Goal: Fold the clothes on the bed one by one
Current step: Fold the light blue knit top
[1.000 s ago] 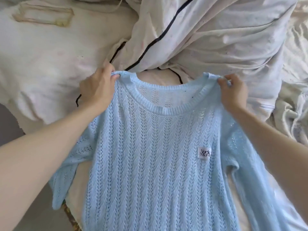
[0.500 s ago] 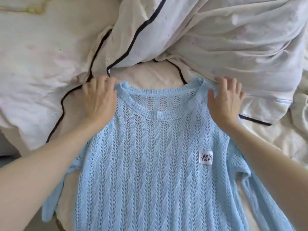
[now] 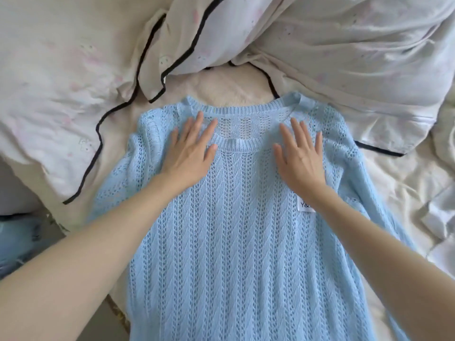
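A bed (image 3: 246, 87) covered in a cream sheet fills the frame, its bare patch showing at upper centre. A light blue open-knit sweater (image 3: 221, 230) lies flat on it, front up, neckline toward the top of the frame and the body running off the lower edge. The left hand (image 3: 190, 150) lies palm down on the sweater just left of the ribbed collar, fingers straight and slightly spread. The right hand (image 3: 300, 156) lies the same way just right of the collar, fingers spread. A small white label (image 3: 304, 206) on the sweater's chest is partly hidden by the right wrist. Crumpled white bedding with black piping (image 3: 320, 45) is heaped across the top of the frame, its edge touching the sweater's upper right shoulder. At the left edge lies a piece of pale blue denim (image 3: 17, 242), off the bed's side. More rumpled white fabric (image 3: 438, 205) sits at the right edge.
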Motion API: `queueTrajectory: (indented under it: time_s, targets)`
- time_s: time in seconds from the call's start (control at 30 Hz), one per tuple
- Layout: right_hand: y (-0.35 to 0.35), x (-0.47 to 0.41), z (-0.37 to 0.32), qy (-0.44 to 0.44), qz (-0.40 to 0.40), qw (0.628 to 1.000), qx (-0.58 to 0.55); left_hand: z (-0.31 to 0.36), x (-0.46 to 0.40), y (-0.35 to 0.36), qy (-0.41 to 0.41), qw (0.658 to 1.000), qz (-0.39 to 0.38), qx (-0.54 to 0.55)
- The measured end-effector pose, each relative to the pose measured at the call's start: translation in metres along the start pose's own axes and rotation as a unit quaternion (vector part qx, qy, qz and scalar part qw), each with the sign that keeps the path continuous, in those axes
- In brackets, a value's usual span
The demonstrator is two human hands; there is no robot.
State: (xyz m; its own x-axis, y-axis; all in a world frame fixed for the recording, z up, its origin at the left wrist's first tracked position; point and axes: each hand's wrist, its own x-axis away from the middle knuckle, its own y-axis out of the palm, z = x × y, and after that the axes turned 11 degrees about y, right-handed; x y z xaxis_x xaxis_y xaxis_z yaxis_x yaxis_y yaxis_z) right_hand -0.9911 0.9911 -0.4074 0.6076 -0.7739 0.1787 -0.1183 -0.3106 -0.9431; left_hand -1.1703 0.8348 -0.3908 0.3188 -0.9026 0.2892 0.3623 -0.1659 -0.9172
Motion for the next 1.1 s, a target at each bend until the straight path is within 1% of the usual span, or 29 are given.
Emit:
queueTrajectory:
  time_s: [0.07, 0.1, 0.13, 0.2, 0.3, 0.4, 0.53, 0.63, 0.7, 0.73, 0.8, 0.87, 0.9, 0.93, 0.97, 1.03, 1.1]
  targets:
    - [0.012, 0.043, -0.010, -0.017, 0.009, 1.000, -0.018, 0.017, 0.038, 0.023, 0.043, 0.999, 0.008, -0.030]
    - [0.019, 0.066, -0.014, -0.027, 0.017, 0.999, -0.028, 0.025, 0.059, 0.035, 0.060, 0.997, 0.024, -0.038]
    - [0.028, 0.089, -0.017, -0.031, 0.025, 0.999, -0.037, 0.032, 0.079, 0.047, 0.068, 0.996, 0.043, -0.039]
    - [0.045, 0.136, -0.020, -0.030, 0.028, 0.998, -0.045, 0.042, 0.116, 0.071, 0.059, 0.995, 0.066, -0.040]
    - [0.065, 0.206, -0.016, -0.003, 0.003, 0.999, -0.041, 0.057, 0.172, 0.100, 0.048, 0.996, 0.059, -0.044]
    - [0.076, 0.274, -0.008, 0.020, -0.027, 0.999, -0.017, 0.076, 0.233, 0.126, 0.052, 0.997, 0.027, -0.040]
    - [0.076, 0.339, -0.004, 0.039, -0.040, 0.998, 0.001, 0.097, 0.298, 0.147, 0.057, 0.998, 0.005, -0.016]
    - [0.075, 0.373, -0.002, 0.051, -0.053, 0.997, 0.026, 0.102, 0.333, 0.156, 0.064, 0.997, 0.005, 0.031]
    - [0.072, 0.389, 0.001, 0.055, -0.064, 0.996, 0.033, 0.100, 0.349, 0.157, 0.072, 0.991, 0.027, 0.106]
    - [0.069, 0.396, 0.004, 0.052, -0.068, 0.996, 0.029, 0.097, 0.353, 0.155, 0.065, 0.986, 0.052, 0.147]
    - [0.060, 0.405, 0.011, 0.044, -0.068, 0.997, 0.005, 0.088, 0.355, 0.149, 0.005, 0.971, 0.123, 0.206]
    - [0.048, 0.407, 0.022, 0.063, -0.030, 0.997, -0.018, 0.074, 0.347, 0.139, -0.099, 0.946, 0.190, 0.246]
    - [0.042, 0.405, 0.029, 0.089, -0.004, 0.996, -0.023, 0.066, 0.340, 0.133, -0.152, 0.928, 0.207, 0.272]
    - [0.037, 0.401, 0.038, 0.124, 0.021, 0.992, -0.023, 0.057, 0.333, 0.128, -0.196, 0.910, 0.206, 0.302]
    - [0.032, 0.396, 0.047, 0.164, 0.039, 0.986, -0.021, 0.047, 0.325, 0.125, -0.226, 0.896, 0.189, 0.331]
    - [0.023, 0.381, 0.066, 0.242, 0.061, 0.968, -0.024, 0.033, 0.314, 0.121, -0.250, 0.882, 0.153, 0.368]
    - [0.014, 0.364, 0.078, 0.322, 0.043, 0.944, -0.051, 0.030, 0.306, 0.117, -0.281, 0.861, 0.156, 0.395]
